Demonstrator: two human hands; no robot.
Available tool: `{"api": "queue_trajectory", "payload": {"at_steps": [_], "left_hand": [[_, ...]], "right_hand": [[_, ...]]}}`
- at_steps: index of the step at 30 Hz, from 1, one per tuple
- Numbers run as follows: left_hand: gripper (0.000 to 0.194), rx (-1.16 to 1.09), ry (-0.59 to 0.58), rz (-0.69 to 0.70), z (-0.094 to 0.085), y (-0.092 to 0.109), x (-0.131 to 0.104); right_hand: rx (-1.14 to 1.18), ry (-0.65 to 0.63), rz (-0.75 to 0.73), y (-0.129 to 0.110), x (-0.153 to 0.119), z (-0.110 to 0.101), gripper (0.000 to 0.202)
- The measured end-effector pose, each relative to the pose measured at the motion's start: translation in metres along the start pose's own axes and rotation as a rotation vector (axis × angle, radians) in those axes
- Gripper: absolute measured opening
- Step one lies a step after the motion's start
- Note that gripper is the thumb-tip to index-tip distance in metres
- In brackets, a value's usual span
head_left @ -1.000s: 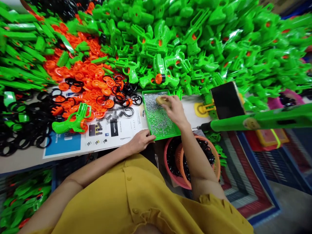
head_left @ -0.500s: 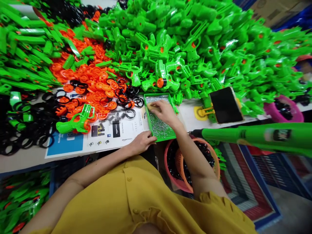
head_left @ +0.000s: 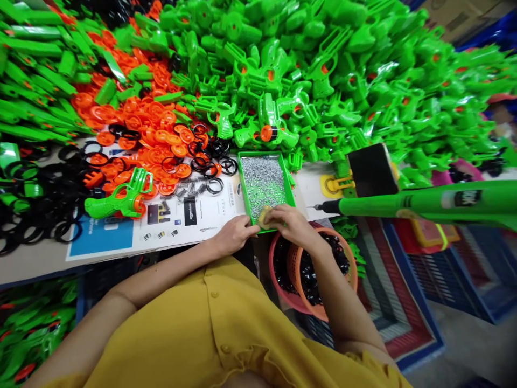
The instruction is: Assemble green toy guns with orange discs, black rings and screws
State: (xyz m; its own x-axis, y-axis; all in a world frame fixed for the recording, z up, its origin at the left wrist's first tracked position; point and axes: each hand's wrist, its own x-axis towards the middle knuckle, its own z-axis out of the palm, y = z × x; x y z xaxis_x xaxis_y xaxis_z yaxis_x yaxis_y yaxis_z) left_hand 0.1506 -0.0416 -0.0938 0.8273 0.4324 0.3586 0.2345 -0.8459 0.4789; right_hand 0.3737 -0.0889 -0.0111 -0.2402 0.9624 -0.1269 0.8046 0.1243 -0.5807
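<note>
A shallow green tray with a perforated floor lies near the table's front edge. Many small silvery screws cover its far part, thinning toward the near end. My left hand is closed on the tray's near left corner, thumb and fingers pinching the rim. Inside the near end, my right hand is closed on a small yellowish pad, perhaps a sponge, pressed against the tray floor. Its fingers partly cover the pad.
Green toy guns are heaped behind the tray. Orange discs and black rings lie to the left. At right are a green power screwdriver, a dark tablet-like screen and an orange basket of black parts below.
My right hand has drawn the yellowish pad from the tray's far half to its near end. Screws at the far end are now uncovered. My left hand stays at the corner.
</note>
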Motion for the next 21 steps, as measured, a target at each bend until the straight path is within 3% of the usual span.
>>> {"api": "queue_trajectory", "payload": {"at_steps": [5, 9, 12, 16, 21], "left_hand": [[0.026, -0.007, 0.019, -0.010, -0.003, 0.003, 0.001], [0.027, -0.030, 0.033, 0.003, -0.004, 0.003, 0.002], [0.027, -0.033, 0.015, 0.003, -0.003, 0.001, 0.002], [0.027, -0.047, 0.014, 0.025, -0.003, -0.001, 0.002], [0.026, -0.074, 0.001, 0.016, -0.002, -0.002, 0.003]], "right_hand": [[0.079, 0.174, 0.071, 0.015, 0.012, -0.014, 0.020], [0.051, 0.342, 0.095, 0.018, 0.041, -0.001, 0.031], [0.051, 0.254, 0.069, 0.017, 0.045, 0.010, 0.028], [0.134, 0.059, -0.019, 0.012, 0.025, 0.003, 0.023], [0.147, 0.113, -0.028, 0.002, 0.022, -0.002, 0.024]]}}
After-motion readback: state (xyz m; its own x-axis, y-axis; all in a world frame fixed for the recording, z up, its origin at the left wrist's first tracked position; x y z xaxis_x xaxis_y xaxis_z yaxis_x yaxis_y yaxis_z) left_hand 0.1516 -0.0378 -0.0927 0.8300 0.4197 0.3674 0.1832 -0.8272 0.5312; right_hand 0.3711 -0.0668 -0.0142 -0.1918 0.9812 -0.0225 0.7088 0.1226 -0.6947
